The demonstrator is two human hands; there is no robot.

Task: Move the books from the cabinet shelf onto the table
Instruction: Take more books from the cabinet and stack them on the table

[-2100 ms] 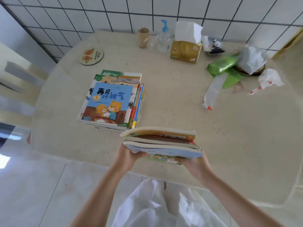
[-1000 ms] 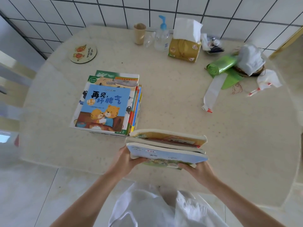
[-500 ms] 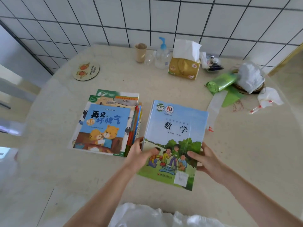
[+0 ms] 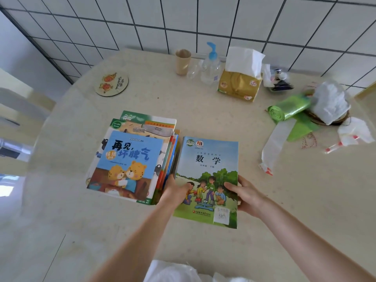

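A small pile of books topped by a blue-and-green maths textbook [image 4: 209,159] lies flat on the beige table [image 4: 203,119]. My left hand [image 4: 176,190] grips its left edge with the thumb on the cover. My right hand [image 4: 245,193] grips its right edge the same way. Right beside it on the left stands a taller stack of picture books [image 4: 130,157], topped by a blue book showing two bear cubs. The two stacks nearly touch. The cabinet shelf is out of view.
Along the tiled wall stand a paper cup [image 4: 182,61], a pump bottle [image 4: 210,64] and a tissue box [image 4: 240,82]. A round coaster [image 4: 111,83] lies at the back left. Green bag roll [image 4: 289,106] and crumpled plastic [image 4: 329,101] sit at the right. A chair [image 4: 18,110] stands left.
The pile I carried edge-on above the table's front has been laid flat beside the picture-book stack. Both hands still grip its sides. The camera has moved closer to the table.
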